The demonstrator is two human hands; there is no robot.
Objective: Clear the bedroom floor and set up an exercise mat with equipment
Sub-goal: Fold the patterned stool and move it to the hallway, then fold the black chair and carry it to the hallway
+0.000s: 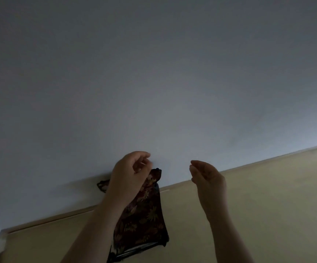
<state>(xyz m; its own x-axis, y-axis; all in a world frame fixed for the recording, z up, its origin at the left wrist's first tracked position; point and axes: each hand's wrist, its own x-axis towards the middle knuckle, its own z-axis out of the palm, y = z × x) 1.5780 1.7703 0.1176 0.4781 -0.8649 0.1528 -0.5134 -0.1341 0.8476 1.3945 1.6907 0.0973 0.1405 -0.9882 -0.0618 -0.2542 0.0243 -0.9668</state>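
Wall everywhere for us now: smooth grey-white wall [154, 73] above, matte yellow panel [267, 205] below a slanting pale trim edge [267, 161]. Our dark leaf-patterned cloth [144, 215] hangs limp across that edge behind our left hand [129, 171], whose fingers are curled, grip unclear. Our right hand [207, 179] is loosely curled just beside it, holding nothing.

I see cloth [144, 215] hanging on wall [154, 73] from a pin [157, 169], lower part over panel [267, 205], left hand [129, 173] in front of its top, right hand [207, 179] to the right, apart.
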